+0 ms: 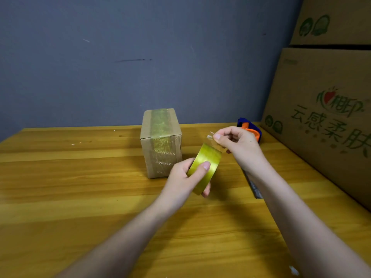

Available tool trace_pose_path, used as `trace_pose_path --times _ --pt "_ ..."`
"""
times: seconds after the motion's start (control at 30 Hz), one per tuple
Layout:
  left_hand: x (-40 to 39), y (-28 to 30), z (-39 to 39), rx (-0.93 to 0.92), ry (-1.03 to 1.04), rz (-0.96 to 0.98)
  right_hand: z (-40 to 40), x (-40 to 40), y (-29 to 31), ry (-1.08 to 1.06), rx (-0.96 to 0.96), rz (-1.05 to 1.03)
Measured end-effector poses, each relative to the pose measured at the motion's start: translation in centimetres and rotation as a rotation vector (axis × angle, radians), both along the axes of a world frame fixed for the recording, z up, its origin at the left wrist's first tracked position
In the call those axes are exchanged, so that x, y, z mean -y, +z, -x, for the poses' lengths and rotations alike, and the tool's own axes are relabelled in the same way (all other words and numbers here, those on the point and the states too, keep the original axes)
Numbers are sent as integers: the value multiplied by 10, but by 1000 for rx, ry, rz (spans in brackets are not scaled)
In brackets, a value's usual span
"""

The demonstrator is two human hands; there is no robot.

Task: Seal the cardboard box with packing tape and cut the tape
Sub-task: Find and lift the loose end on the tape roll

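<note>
Head view showed the left hand [187,177] gripping the tape roll [204,167] just in front of the cardboard box [160,141] while the right hand [234,141] pinched its free end [210,137]; old tape covered the box, a new strip apparently unapplied and uncut.

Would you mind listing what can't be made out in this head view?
- Blue-and-orange tool: mostly hidden behind the right hand.
- Dark flat item: covered by the right forearm.
- Print on the box: blurred under tape.
- Tape roll core: hidden by the left hand.
</note>
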State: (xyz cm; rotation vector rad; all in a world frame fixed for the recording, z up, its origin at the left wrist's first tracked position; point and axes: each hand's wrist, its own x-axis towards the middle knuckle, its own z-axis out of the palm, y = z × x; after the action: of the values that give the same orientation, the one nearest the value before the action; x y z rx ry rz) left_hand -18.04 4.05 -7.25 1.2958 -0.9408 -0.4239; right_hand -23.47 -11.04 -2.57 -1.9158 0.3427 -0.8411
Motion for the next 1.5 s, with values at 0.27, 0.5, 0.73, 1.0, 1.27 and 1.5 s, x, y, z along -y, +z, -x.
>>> trace_pose_path --times 0.27,0.5,0.73,1.0,1.27,1.5 --pt "-3 0 2 57 14 -13 3 3 -3 135 -152 -203" --pt "-8 3 3 122 17 -21 6 2 -2 176 -191 -231" --pt "-10 3 4 123 13 11 8 -7 -4 226 -239 -343" --pt "-11 6 4 226 -5 -28 3 -28 -10 317 -243 -943" --pt "2 8 -5 129 182 -169 -4 -23 -19 -191 -34 -114" --pt "7 13 17 600 485 -187 -2 -55 -8 -145 -219 206"
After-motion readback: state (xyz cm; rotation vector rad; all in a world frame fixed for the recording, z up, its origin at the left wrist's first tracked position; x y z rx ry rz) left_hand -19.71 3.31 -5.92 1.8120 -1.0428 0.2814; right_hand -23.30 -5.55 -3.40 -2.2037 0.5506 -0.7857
